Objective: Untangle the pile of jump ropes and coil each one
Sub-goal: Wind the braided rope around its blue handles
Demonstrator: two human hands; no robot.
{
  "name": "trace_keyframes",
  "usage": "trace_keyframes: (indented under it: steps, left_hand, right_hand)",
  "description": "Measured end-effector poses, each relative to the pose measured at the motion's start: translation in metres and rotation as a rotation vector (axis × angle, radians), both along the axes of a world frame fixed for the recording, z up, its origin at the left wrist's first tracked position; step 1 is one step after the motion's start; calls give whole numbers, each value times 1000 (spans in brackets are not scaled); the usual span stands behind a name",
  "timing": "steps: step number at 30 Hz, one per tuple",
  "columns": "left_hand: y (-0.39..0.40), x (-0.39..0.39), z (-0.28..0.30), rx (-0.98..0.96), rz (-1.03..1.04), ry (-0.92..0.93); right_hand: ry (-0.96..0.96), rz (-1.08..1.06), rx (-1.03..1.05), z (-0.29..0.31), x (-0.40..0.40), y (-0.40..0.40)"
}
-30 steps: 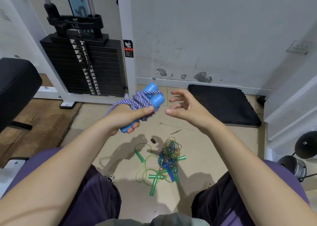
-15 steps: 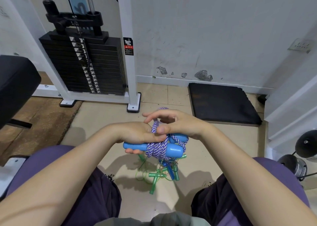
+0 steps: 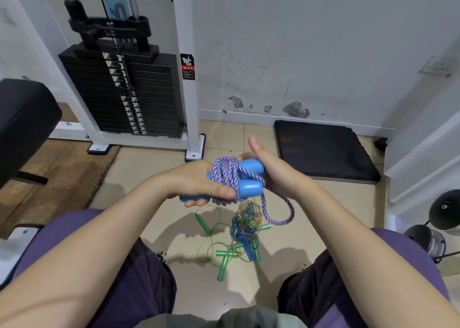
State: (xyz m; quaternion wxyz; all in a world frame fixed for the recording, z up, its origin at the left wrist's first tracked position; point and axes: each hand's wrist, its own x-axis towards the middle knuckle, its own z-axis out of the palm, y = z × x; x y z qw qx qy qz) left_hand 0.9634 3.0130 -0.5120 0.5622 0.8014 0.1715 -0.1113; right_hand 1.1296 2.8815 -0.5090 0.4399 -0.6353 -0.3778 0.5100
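I hold a purple-and-white braided jump rope [image 3: 225, 177] with two blue handles [image 3: 250, 187] above the floor. My left hand [image 3: 196, 185] grips the handles, its thumb pressed over the wound rope. My right hand [image 3: 272, 172] wraps around the handles' far ends with its thumb pointing up. A loose loop [image 3: 278, 212] of the rope hangs down to the right. On the floor below lies a tangled pile [image 3: 245, 224] of thin green, blue and orange ropes with green handles [image 3: 222, 261] sticking out.
A weight-stack machine [image 3: 124, 88] with a white frame stands at the back left. A black pad [image 3: 323, 151] lies against the wall at the right. A black bench cushion [image 3: 22, 118] is at the left, dumbbells [image 3: 445, 213] at the right. My knees flank the pile.
The bundle dropped from chest height to just above the pile. My right hand closed in on it and now grips the handle ends, and a loop of rope hangs free.
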Motion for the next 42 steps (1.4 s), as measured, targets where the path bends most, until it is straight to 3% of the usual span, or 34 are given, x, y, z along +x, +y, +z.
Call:
trace_keyframes:
  steps: [2,5,8,13,21,29,34,37,42]
  left_hand:
    - [4,0,2,-99,142,-120]
    - [16,1,5,-274,437,-284]
    - [18,3,5,-254,581,-329]
    - [18,2,8,-195,686,-318]
    - [33,-2,1,-129,781,-414]
    - [16,7,-10,34,649,-276]
    - [4,17,-10,78,577,-271]
    - [-2,20,-12,81,549,-252]
    - [-7,21,-12,62,531,-204]
  right_hand:
    - [28,-20,16,1,3,-1]
    - [-101,-31,18,2,3,-3]
    - [-288,-23,17,3,-1,-5]
    - [-288,-56,20,4,3,-8]
    - [-457,-290,64,7,33,-13]
    - [40,-311,356,19,13,-13]
    - [300,-287,432,22,2,-5]
    - [236,-293,393,23,-1,-3]
    - [-178,-306,307,20,0,-5]
